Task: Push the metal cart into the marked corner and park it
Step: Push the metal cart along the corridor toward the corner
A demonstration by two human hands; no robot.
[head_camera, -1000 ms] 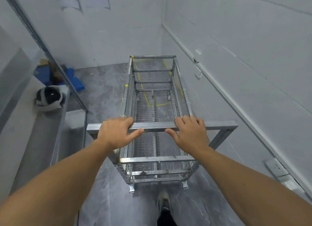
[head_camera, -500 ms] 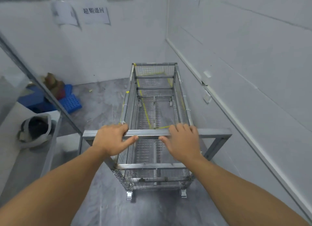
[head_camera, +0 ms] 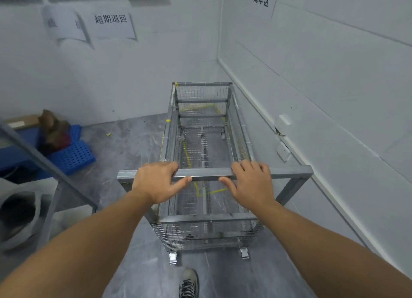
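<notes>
The metal cart point(head_camera: 204, 85) is a wire-mesh cage on small wheels, standing lengthwise along the right wall and pointing at the room's far right corner. Its wide handle bar point(head_camera: 289, 172) runs across the near end. My left hand point(head_camera: 157, 180) and my right hand point(head_camera: 250, 182) both grip this bar, thumbs underneath. Yellow tape lines point(head_camera: 201, 192) on the grey floor show through the mesh under the cart, and more tape shows near its far end.
The white right wall point(head_camera: 334, 97) runs close beside the cart, with sockets point(head_camera: 283, 150) at cart height. A blue perforated crate point(head_camera: 73, 156) and a brown bundle lie at the left. A metal shelf frame point(head_camera: 44, 161) stands at my left. My shoe point(head_camera: 189, 283) is behind the cart.
The cart has rolled forward toward the far corner, over the yellow tape, and my view has lifted. Both hands keep the same grip on the bar.
</notes>
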